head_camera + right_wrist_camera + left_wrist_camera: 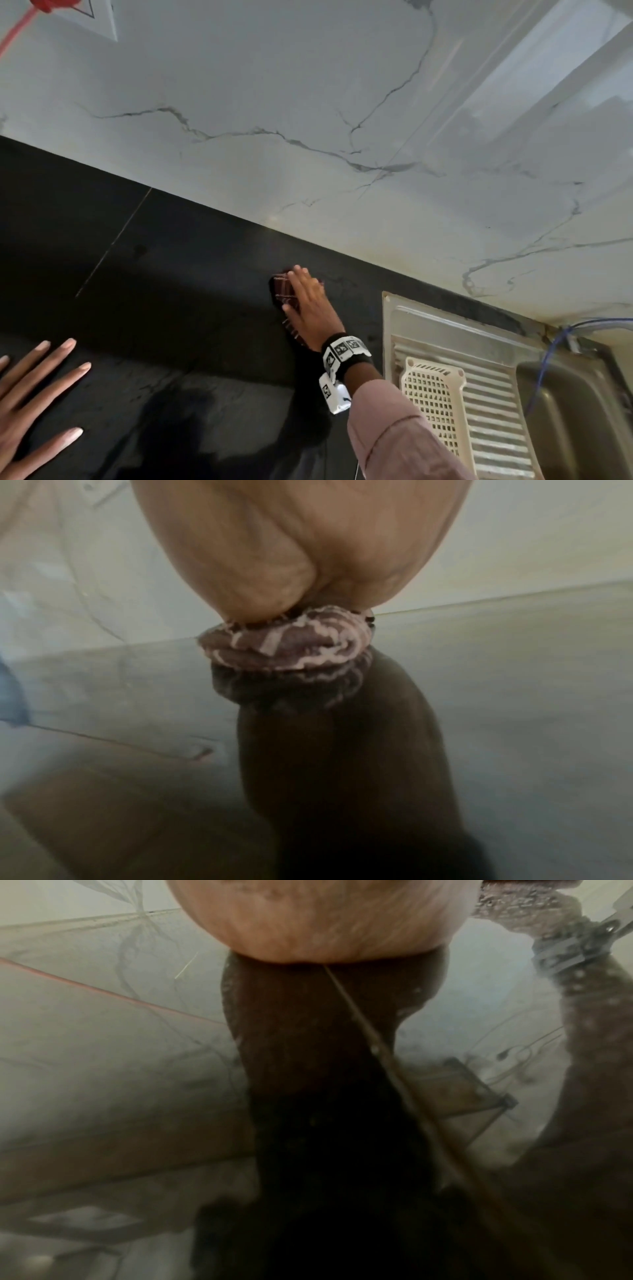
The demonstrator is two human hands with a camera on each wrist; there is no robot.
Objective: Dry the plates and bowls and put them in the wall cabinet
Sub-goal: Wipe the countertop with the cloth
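Observation:
My right hand (305, 294) lies flat with straight fingers on a dark maroon checked cloth (283, 291), pressing it onto the black countertop (164, 281) near the back wall. The right wrist view shows the bunched cloth (287, 645) squeezed under the palm (301, 550). My left hand (37, 387) rests flat on the counter at the lower left, fingers spread and holding nothing. The left wrist view shows only the heel of the left hand (318, 918) on the glossy counter. No plates, bowls or cabinet are in view.
A steel sink (579, 404) with a ribbed drainboard (489, 411) sits to the right, and a white perforated basket (435, 397) lies on the drainboard. A blue hose (555, 346) hangs over the basin. The white marble wall (308, 102) rises behind the counter.

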